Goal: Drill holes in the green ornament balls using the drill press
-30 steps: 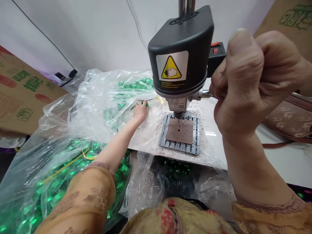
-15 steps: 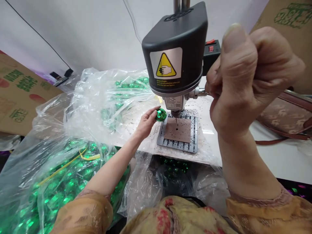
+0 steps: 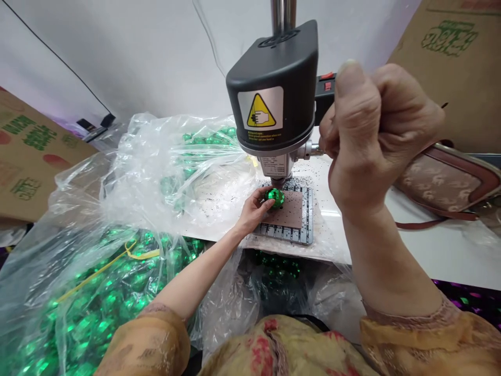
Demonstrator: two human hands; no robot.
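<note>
Ball (image 3: 277, 196), green and shiny, was held by the left hand (image 3: 254, 211) under the drill (image 3: 272, 70), over the brown board (image 3: 293, 210); contact could not be told. The lever (image 3: 313, 150) was clasped by the right hand (image 3: 371, 136).

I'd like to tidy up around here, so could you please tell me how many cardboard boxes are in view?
2: the left box at the picture's left edge, and the right box at the upper right, partly behind the right hand. Others may be hidden.
</note>
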